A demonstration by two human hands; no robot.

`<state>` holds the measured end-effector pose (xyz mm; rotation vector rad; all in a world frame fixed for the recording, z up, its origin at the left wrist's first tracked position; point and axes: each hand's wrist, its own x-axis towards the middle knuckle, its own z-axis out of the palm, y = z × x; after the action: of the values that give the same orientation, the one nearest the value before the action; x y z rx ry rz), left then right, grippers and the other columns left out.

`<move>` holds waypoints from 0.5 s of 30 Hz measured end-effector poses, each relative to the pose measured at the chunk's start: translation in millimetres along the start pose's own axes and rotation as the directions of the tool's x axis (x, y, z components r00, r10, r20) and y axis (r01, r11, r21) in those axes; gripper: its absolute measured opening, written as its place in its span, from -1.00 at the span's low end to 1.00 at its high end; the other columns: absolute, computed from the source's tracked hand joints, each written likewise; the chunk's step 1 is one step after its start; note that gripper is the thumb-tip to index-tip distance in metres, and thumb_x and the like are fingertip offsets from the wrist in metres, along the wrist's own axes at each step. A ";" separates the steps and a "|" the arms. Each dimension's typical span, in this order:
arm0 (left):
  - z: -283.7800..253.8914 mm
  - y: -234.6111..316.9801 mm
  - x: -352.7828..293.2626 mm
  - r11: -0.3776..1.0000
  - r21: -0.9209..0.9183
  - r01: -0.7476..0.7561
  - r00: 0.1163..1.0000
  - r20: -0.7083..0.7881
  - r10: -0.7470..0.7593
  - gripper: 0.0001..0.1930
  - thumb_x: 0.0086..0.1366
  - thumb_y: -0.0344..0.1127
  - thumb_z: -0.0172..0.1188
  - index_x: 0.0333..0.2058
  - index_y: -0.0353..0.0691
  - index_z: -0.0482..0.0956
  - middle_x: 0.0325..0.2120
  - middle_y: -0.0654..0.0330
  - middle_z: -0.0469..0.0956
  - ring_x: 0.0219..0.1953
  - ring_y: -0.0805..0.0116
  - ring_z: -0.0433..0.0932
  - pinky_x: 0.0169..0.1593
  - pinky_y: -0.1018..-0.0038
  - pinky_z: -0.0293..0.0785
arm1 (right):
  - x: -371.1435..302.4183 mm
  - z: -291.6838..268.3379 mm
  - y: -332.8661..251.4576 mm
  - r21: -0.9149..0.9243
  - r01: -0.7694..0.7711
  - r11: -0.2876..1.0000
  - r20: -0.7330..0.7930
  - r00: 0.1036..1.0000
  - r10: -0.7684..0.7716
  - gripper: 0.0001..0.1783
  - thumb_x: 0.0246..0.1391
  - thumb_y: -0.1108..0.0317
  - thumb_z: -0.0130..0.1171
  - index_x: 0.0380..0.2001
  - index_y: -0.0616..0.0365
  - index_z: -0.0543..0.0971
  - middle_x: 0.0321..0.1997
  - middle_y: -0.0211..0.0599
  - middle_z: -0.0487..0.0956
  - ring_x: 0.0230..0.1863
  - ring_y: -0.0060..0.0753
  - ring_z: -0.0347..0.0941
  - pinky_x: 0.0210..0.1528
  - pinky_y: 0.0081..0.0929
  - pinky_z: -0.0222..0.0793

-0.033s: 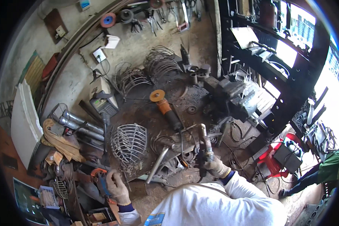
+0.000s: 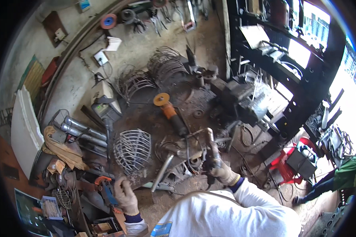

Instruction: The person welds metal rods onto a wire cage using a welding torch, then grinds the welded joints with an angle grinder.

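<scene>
My right hand (image 2: 225, 173), in a knitted work glove, is wrapped round a pipe-shaped metal tool (image 2: 213, 148) with a dark lower end. A thin rod shows by the tool's upper end; whether they are joined I cannot tell. My left hand (image 2: 125, 196), gloved too, hovers by the bench's front left corner, fingers half curled and nothing visible in them. Between the hands, on the dark workbench (image 2: 146, 112), lies a domed cage of metal strips (image 2: 133, 151). An orange angle grinder (image 2: 171, 114) with a yellow disc lies beyond it.
Curved wire frames (image 2: 166, 65) stand at the back. A welding machine (image 2: 106, 103) sits at the left, a vise (image 2: 247, 96) at the right. A metal pipe (image 2: 162, 173) juts past the front edge. Cables trail near a red plastic chair (image 2: 283, 166); someone's leg (image 2: 320, 187) is beside it.
The whole view has shifted slightly, so the bench appears a little further left. My left hand is slightly closer to the bench corner; my right hand keeps its grip.
</scene>
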<state>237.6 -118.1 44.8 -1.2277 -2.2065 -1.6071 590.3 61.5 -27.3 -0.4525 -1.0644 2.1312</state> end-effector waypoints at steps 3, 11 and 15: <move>54.7 68.5 -13.5 0.920 -0.083 -0.382 0.829 0.408 0.381 -0.78 0.40 -0.34 0.17 -0.08 -0.35 0.59 -0.27 0.01 0.69 -0.30 0.18 0.67 -0.17 0.32 0.59 | 10.7 -26.9 0.2 -0.521 0.104 0.847 -0.008 0.992 -0.126 0.21 -0.21 0.06 0.48 0.41 0.18 0.01 0.16 -0.08 0.47 0.17 -0.21 0.42 0.23 -0.33 0.34; 165.3 117.0 -82.5 0.984 -0.075 -0.164 0.347 0.929 0.128 -0.35 0.21 -0.05 0.39 0.15 -0.32 0.45 -0.09 -0.09 0.61 -0.04 -0.07 0.62 0.07 0.21 0.54 | -10.4 -21.4 -64.8 -0.637 -0.081 0.767 -0.061 0.997 0.054 0.42 -0.31 0.04 0.61 0.48 0.19 -0.11 0.27 0.13 0.43 0.31 -0.03 0.40 0.32 -0.21 0.32; 183.4 135.3 -104.5 0.988 -0.138 -0.066 0.289 0.945 0.151 -0.37 0.21 -0.09 0.38 0.16 -0.30 0.44 0.05 -0.10 0.53 0.13 -0.04 0.51 0.22 0.18 0.42 | -29.7 -15.8 -91.8 -0.691 -0.099 0.716 -0.089 0.995 0.051 0.39 -0.28 0.10 0.59 0.47 0.24 -0.11 0.28 0.14 0.42 0.29 -0.01 0.42 0.33 -0.20 0.32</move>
<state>458.4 -4.7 9.8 -2.8854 -2.4251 -0.8622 659.8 87.1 36.5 -0.9204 -1.8364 1.6881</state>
